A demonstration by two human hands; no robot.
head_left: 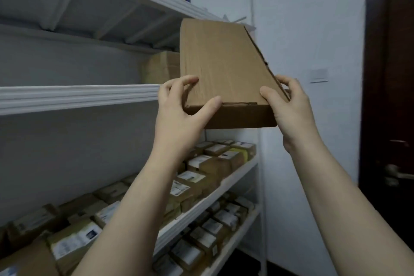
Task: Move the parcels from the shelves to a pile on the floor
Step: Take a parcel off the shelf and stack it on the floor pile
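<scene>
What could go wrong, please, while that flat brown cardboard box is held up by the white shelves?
The left hand and right hand grip the flat brown cardboard box only at its near corners, so it may slip. Falling, it might strike the small labelled parcels on the lower shelf.

One wide-angle camera, worn on the head, faces the white shelves [78, 98] at close range. It tilts upward, showing the upper shelf's underside.

A plain brown cardboard parcel [219, 63], flat and tilted with its broad face to the camera, is gripped at its near corners by the left hand [179, 119] and right hand [291, 107] in front of the white shelves [78, 96], whose lower tiers are crowded with small labelled parcels [201, 177].
</scene>
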